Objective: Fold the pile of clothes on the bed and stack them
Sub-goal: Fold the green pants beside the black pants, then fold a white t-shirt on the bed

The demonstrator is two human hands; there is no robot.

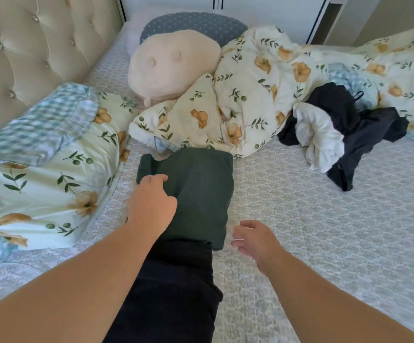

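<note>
**Folded green garment at mid-bed, unfolded pile at far right**

Green garment (pixel 198 191), folded into a thick rectangle, lies on the patterned bed sheet (pixel 324 219) in the middle of our view, its far edge touching the rumpled floral duvet (pixel 250 95). Its near edge overlaps a black garment (pixel 176 288) that runs toward us between our two forearms; we cannot tell whether this black piece is folded, since our left arm covers part of it.

Our left hand (pixel 152 201) rests on the left part of the green garment with the fingers curled over its near-left corner; the fingertips are hidden, so the hold appears to be a light grip on the cloth rather than a flat press. Our right hand (pixel 253 240) hovers just beside the garment's near-right corner, fingers loosely spread and holding nothing, apart from the cloth.

The remaining clothes pile (pixel 344 134) sits well apart, at the right of the bed: dark navy or black pieces tangled with a crumpled white piece (pixel 319 134), lying against the duvet.

At left we see a floral pillow (pixel 40 184) with a green-checked cloth (pixel 40 120) draped over its far end. Behind the duvet stands a round cream plush cushion (pixel 173 63), and behind that a grey dotted cushion (pixel 193 23). A tufted beige headboard (pixel 27 45) borders the bed at upper left.
</note>
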